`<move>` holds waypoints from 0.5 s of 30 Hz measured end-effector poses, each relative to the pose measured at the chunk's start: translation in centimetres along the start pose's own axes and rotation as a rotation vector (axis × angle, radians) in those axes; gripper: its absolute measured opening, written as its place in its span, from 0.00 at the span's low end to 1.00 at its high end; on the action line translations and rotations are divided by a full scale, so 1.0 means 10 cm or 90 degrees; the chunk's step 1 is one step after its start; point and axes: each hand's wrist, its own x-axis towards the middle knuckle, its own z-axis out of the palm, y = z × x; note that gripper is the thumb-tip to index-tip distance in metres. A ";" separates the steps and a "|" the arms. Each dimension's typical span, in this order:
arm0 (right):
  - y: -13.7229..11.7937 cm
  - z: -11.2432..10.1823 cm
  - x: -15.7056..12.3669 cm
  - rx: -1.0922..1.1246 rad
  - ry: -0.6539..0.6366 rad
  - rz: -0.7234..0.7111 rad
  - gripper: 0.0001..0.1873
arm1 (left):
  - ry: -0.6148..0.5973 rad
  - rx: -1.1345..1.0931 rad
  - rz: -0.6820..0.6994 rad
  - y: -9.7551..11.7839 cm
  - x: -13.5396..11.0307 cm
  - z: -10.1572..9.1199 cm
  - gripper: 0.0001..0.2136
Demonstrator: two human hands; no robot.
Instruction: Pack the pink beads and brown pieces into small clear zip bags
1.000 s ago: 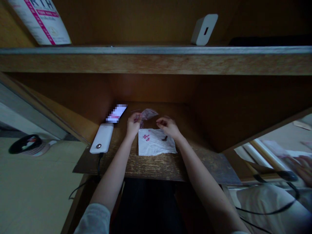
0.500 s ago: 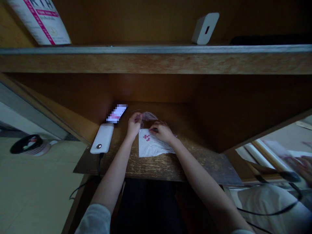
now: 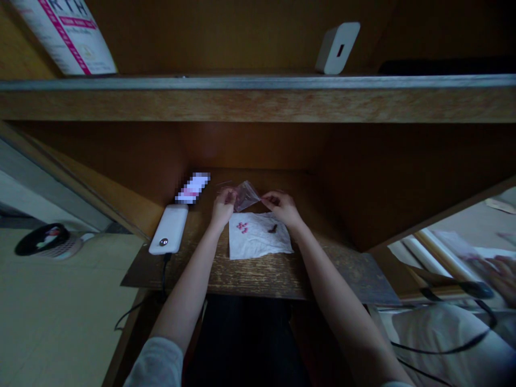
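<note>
Between my hands stretches a small clear plastic bag (image 3: 246,196), just beyond a white tissue (image 3: 258,242). My left hand (image 3: 224,206) pinches the bag's left side. At its right corner the fingertips of my right hand (image 3: 282,207) are closed on the plastic. Several small pink beads (image 3: 242,227) lie in a cluster on the left part of the tissue. A small dark brown piece (image 3: 273,229), too small to name, rests on the tissue's right part. Whether the bag holds anything cannot be made out.
A phone (image 3: 193,188) and a white power bank (image 3: 169,230) with a black cable lie left of my hands. Overhead runs a shelf edge (image 3: 258,102) carrying a white charger (image 3: 337,48). A basket (image 3: 48,240) stands on the floor; another person's hand (image 3: 502,271) shows at right.
My right hand has moved from over the tissue up and right to the bag's corner. The bag is now spread between both hands, and the dark piece on the tissue is uncovered.
</note>
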 end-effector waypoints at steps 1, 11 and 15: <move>0.00 -0.01 0.01 0.062 0.031 0.029 0.09 | -0.008 -0.009 -0.013 0.00 0.00 0.01 0.05; -0.19 -0.02 0.01 0.236 0.089 0.101 0.11 | -0.069 -0.028 -0.023 0.07 -0.04 0.04 0.07; -0.17 0.01 0.01 0.254 0.085 0.104 0.10 | -0.089 -0.044 -0.008 0.07 -0.04 0.04 0.07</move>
